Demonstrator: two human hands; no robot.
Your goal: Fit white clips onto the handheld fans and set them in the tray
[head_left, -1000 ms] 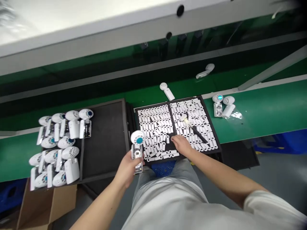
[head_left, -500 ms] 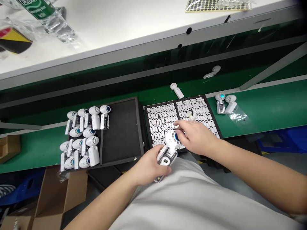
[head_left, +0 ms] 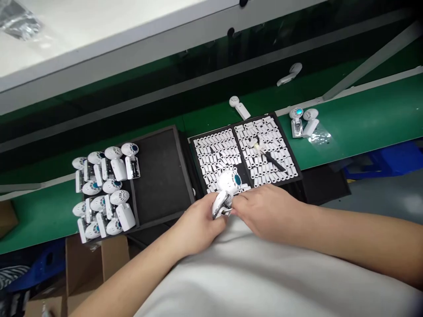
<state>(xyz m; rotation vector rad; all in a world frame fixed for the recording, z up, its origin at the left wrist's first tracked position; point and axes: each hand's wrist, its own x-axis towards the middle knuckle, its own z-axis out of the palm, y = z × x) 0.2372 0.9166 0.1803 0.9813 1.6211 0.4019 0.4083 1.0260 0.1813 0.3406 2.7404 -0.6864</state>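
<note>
Left hand (head_left: 201, 226), head view: closed round the lower body of a white device (head_left: 229, 181), which is held over the near edge of the right tray (head_left: 288, 145), round head uppermost.
Right hand (head_left: 264, 211): fingers curled and brought against the device's lower body; whether anything is pinched cannot be told.
Right tray: both compartments are filled with small white parts (head_left: 216, 147); a black-handled tool (head_left: 273, 161) is laid across those on the right.
Left tray (head_left: 161, 171): finished in bare black from divider to right rim; round-headed units (head_left: 126, 215) are crowded left of the divider.
Table (head_left: 373, 119): a pair of units (head_left: 296, 127) is set just beyond the right tray's right rim; open green surface is seen farther right.
</note>
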